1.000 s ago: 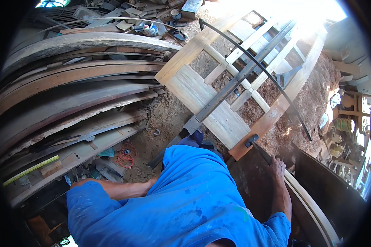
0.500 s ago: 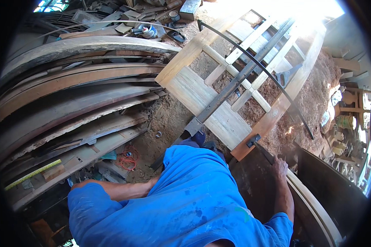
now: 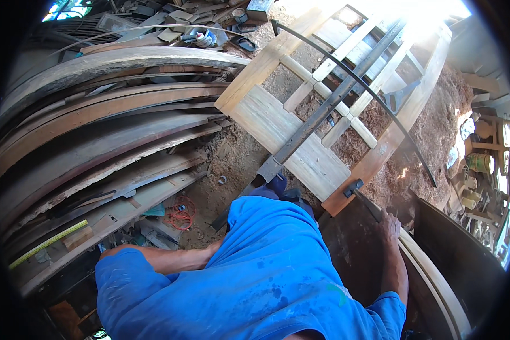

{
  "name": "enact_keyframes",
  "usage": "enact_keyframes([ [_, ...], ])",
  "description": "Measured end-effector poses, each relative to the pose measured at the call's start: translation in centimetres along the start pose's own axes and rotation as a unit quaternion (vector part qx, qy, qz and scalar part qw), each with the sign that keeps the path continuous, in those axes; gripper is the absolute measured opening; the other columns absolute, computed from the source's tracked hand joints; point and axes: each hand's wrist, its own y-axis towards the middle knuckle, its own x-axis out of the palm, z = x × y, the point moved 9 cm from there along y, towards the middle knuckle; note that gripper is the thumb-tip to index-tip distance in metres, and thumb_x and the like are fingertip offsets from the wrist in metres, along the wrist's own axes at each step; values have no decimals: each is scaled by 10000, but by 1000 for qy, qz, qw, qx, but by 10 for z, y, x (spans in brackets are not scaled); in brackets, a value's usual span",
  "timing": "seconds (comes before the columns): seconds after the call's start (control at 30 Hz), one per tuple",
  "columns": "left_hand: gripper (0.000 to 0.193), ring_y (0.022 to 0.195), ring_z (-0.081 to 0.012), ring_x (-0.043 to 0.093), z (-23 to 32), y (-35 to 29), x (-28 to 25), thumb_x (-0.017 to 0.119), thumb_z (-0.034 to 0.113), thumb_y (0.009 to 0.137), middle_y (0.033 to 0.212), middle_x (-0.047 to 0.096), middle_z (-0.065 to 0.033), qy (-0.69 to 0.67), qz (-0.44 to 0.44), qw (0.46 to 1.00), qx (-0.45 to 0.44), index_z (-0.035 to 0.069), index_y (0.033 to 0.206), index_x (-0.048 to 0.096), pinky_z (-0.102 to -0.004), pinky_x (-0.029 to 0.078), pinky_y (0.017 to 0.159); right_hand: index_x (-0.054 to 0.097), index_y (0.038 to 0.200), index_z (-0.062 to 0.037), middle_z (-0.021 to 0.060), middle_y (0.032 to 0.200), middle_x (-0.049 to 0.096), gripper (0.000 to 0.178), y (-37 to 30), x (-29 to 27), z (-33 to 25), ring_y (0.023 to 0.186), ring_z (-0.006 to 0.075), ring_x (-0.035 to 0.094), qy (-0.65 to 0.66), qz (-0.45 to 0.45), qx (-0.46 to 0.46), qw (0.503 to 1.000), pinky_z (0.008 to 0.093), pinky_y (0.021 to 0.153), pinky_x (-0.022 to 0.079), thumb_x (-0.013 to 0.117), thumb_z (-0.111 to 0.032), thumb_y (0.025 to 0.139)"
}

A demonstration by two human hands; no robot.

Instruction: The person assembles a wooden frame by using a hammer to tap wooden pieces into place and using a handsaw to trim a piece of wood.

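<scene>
Strong light enters at the upper edge, right of centre, and overexposes that zone. A smaller bright opening (image 3: 67, 9) is located at the upper left. The brown floor (image 3: 231, 152) carries loose debris. Long boards (image 3: 107, 102) are stacked along the left side. Scrap wood (image 3: 170, 35) lies beyond them. Reddish-brown shavings (image 3: 443, 110) cover the ground at the right.

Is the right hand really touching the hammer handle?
Touching. The head view shows the right hand wrapped around the lower part of the hammer handle, with no gap between them.
</scene>
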Motion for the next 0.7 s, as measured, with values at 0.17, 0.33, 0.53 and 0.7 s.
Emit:
enact_keyframes([
  [0.17, 576, 1158, -326, 639, -3, 1, 1, 468, 477, 996, 1279, 653, -172, 0, -3, 1000, -5, 5, 1304, 591, -452, 537, 950, 588, 1176, -102, 187, 949, 680, 506, -2, 0, 3, 901, 381, 677, 13, 6, 3, 1000, 501, 785, 532, 798, -235, 735],
  [0.33, 576, 1157, -324, 640, -9, -4, -1, 466, 476, 997, 1279, 653, -171, -4, -1, 1000, -13, 5, 1305, 591, -451, 540, 947, 585, 1090, -91, 191, 946, 677, 433, -1, -2, -2, 894, 391, 673, 21, 6, 3, 1000, 509, 771, 527, 791, -246, 742],
  [0.53, 575, 1156, -321, 642, -15, -8, -4, 464, 474, 998, 1279, 654, -168, -5, -6, 999, -32, 4, 1306, 589, -450, 544, 943, 627, 1146, -87, 194, 920, 677, 441, -3, -2, -1, 883, 362, 676, 20, 12, -7, 1000, 481, 768, 523, 740, -285, 768],
  [0.7, 574, 1155, -319, 643, -24, -19, -4, 462, 473, 1000, 1280, 654, -167, -15, -15, 998, -56, 4, 1307, 589, -449, 547, 940, 626, 1070, -84, 195, 903, 673, 422, -2, 2, 8, 861, 368, 672, 25, 34, 2, 999, 492, 767, 513, 764, -333, 759],
])
